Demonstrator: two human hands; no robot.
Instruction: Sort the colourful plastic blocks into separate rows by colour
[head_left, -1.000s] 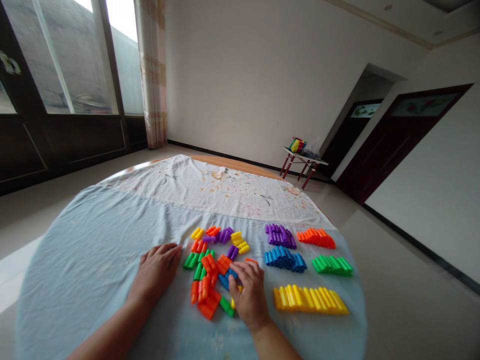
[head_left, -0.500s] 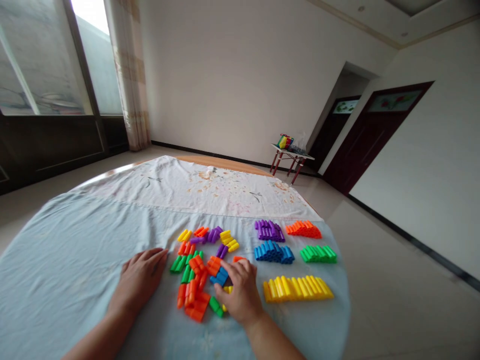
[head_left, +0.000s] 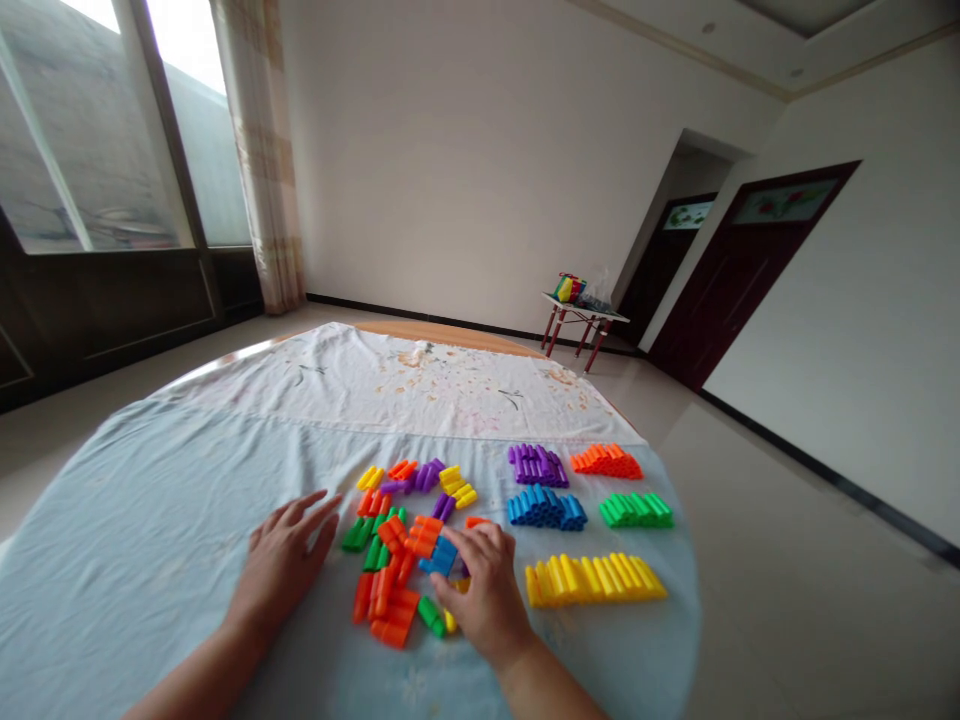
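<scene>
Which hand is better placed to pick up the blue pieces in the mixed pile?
Probably the right hand: it is open, close beside the blue pieces. The left hand is farther away, with green pieces and orange pieces between.

The blue plastic block (head_left: 440, 556) is a set of short tubes lying side by side on the counter (head_left: 247, 440). Just up and to its left, touching or nearly so, lies the orange block (head_left: 424, 537), its parallel tubes also flat. Below, the green block (head_left: 431, 617) rests on its side, tilted down to the right, with a yellow piece (head_left: 451, 620) close at its right, partly hidden by the right hand (head_left: 444, 557).
</scene>
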